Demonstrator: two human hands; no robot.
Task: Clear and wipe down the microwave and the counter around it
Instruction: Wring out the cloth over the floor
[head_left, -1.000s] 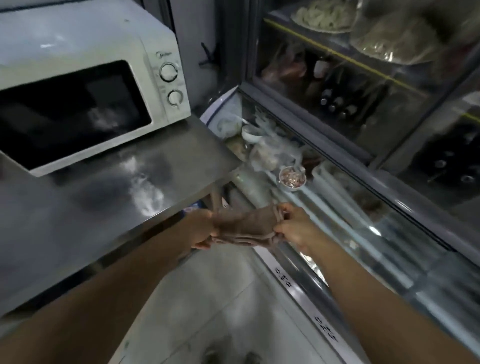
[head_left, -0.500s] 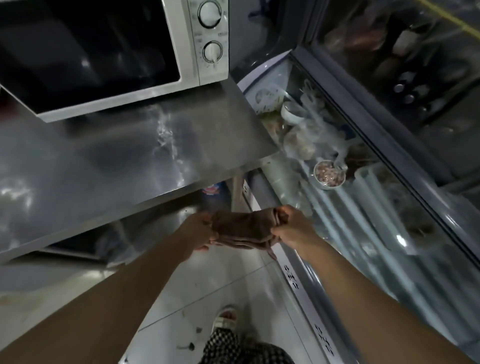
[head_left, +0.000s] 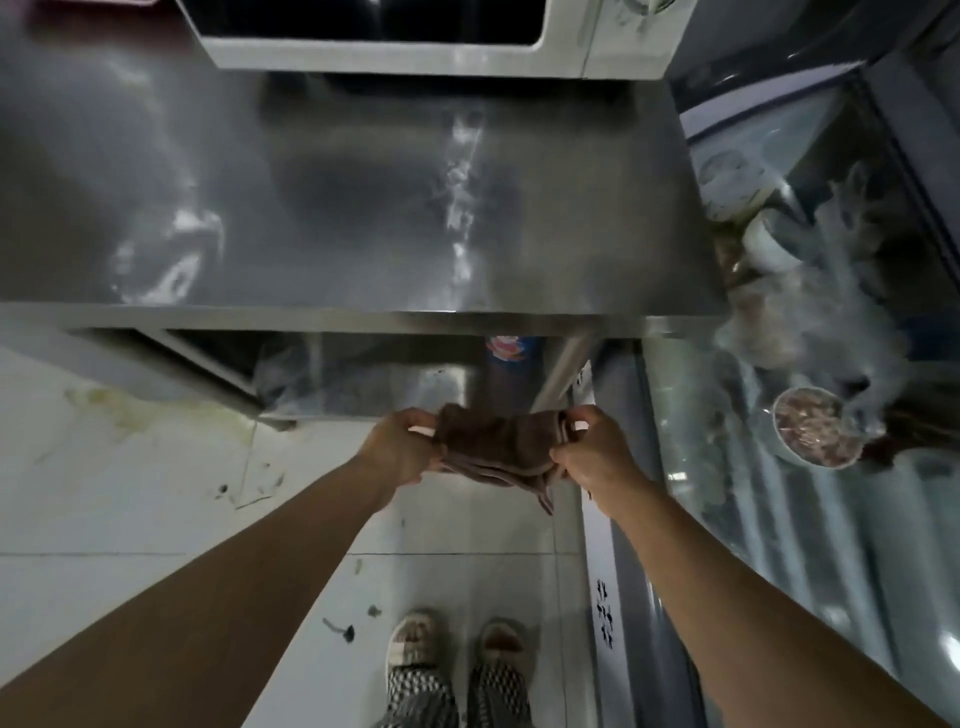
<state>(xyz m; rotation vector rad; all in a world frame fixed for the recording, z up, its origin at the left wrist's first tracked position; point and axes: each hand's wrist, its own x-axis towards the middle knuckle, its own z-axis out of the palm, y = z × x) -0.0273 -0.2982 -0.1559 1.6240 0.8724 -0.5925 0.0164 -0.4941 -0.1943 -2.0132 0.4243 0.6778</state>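
Observation:
A brown cloth (head_left: 496, 449) is stretched and bunched between both hands, held in the air in front of the counter's near edge, over the floor. My left hand (head_left: 397, 444) grips its left end and my right hand (head_left: 595, 452) grips its right end. The steel counter (head_left: 363, 208) shows pale smears and reflections. Only the bottom front of the white microwave (head_left: 415, 52) shows at the top edge, standing at the back of the counter.
A glass-topped chest freezer (head_left: 810, 467) runs along the right, with bags and a bowl of food (head_left: 815, 434) inside. A lower shelf (head_left: 363, 384) sits under the counter. The white tiled floor (head_left: 130, 493) has stains, and my slippered feet (head_left: 457, 644) stand below.
The view has tilted down and swung left, so the microwave slid toward the top edge and my feet came into sight. Both hands keep the same hold on the cloth.

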